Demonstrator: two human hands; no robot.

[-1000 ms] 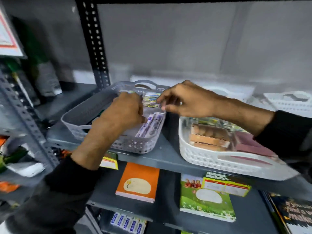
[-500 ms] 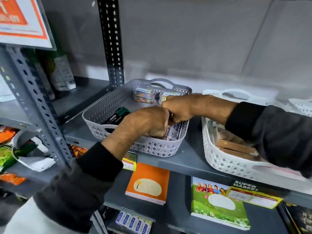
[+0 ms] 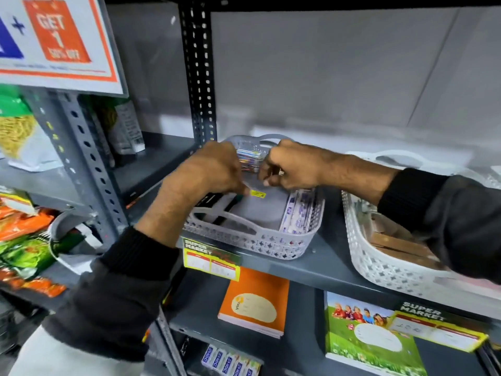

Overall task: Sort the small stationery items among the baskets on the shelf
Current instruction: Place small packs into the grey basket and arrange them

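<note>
A grey perforated basket (image 3: 254, 240) stands on the middle shelf. My left hand (image 3: 211, 169) and my right hand (image 3: 292, 166) meet above its middle. Both pinch a small clear packet with a yellow label (image 3: 257, 194), the left at its near end and the right at its far end. Behind the fingers a clear box of colourful small items (image 3: 249, 158) sits at the basket's back. Purple-and-white packets (image 3: 298, 210) lie along its right wall. Black pens with a green cap (image 3: 217, 202) lie at its left, partly hidden by my left wrist.
A white basket (image 3: 379, 267) with brown flat boxes stands to the right, under my right sleeve. An upright slotted post (image 3: 199, 77) rises behind the grey basket. Notebooks (image 3: 254, 302) lie on the shelf below; snack packs (image 3: 24, 240) fill the left rack.
Both hands rose from the basket's front right corner to above its middle and now hold the yellow-labelled packet between them. The view swung right and down.
</note>
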